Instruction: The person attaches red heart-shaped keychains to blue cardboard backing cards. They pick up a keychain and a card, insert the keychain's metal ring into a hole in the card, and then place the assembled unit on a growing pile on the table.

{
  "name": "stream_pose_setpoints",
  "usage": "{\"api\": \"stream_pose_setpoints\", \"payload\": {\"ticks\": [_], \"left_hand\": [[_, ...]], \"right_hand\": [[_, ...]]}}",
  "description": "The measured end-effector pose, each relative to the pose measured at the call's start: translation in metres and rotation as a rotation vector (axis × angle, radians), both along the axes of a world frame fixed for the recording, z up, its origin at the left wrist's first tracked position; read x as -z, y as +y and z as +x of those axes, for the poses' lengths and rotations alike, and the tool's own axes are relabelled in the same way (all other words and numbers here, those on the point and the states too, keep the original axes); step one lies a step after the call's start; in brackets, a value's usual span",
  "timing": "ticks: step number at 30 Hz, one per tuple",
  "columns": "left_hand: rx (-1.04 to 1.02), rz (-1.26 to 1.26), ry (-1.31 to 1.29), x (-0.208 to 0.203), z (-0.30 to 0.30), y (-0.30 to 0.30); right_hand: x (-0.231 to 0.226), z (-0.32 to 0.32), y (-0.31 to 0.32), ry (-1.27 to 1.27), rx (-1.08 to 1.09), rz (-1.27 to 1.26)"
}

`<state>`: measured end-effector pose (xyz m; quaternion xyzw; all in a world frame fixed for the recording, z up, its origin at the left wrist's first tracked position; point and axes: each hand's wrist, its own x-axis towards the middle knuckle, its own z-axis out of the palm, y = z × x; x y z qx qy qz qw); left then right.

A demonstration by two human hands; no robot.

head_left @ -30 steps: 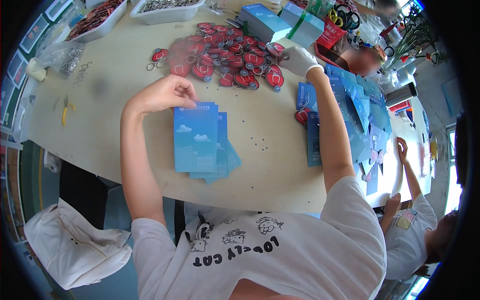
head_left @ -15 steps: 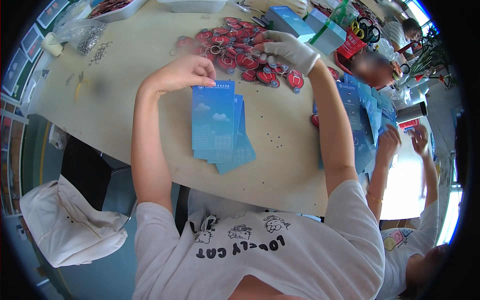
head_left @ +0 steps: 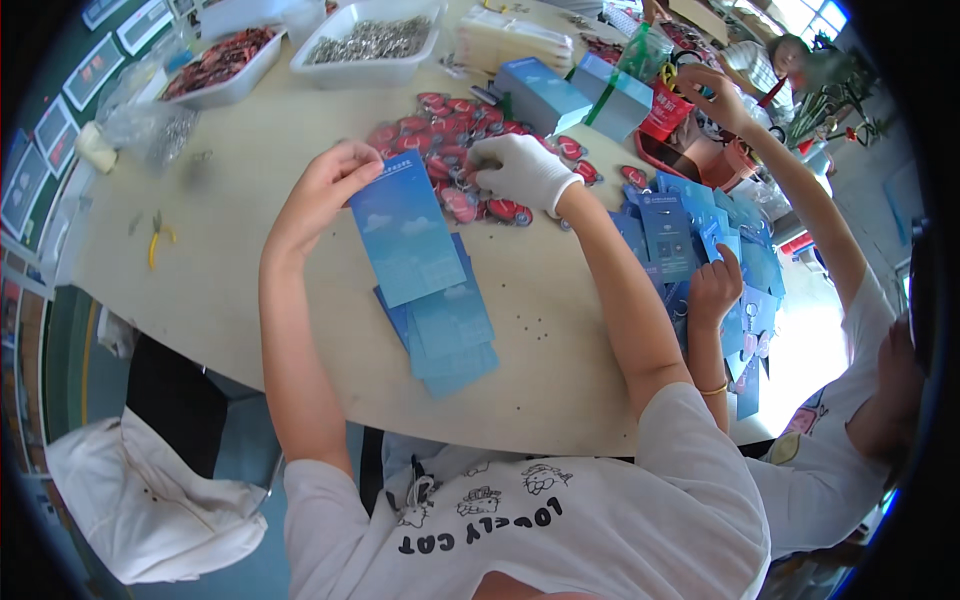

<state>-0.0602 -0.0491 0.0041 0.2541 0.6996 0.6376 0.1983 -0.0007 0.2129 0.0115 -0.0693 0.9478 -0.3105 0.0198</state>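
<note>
My bare left hand [head_left: 335, 190] pinches a blue printed card [head_left: 405, 235] by its top edge. The card is tilted and overlaps a small fanned stack of similar blue cards [head_left: 455, 340] on the table. My right hand [head_left: 525, 170], in a white glove, is at the right side of a heap of red oval keychains [head_left: 440, 125]. Its fingers are bent down and drawn together among them; what they grip, if anything, is hidden.
White trays, one of metal rings [head_left: 370, 40], stand at the back. Blue boxes [head_left: 545, 95] sit behind the heap. A co-worker's arms [head_left: 800, 190] reach over a pile of blue cards [head_left: 670, 235] at right. Yellow-handled pliers [head_left: 157, 240] lie left.
The card in my left hand has gone from nearly straight to tilted. My gloved hand has come down onto the keychains. The co-worker's hands have moved apart, one reaching far forward. The view has shifted.
</note>
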Motion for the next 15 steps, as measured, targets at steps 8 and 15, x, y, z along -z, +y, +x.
{"api": "stream_pose_setpoints", "payload": {"ticks": [8,15], "left_hand": [[-0.267,0.27,-0.168,0.017,-0.012,0.008],[-0.343,0.262,-0.146,0.044,-0.018,0.027]], "right_hand": [[-0.045,-0.072,0.047,0.257,-0.029,0.208],[-0.061,-0.239,0.141,0.222,0.499,0.381]]}}
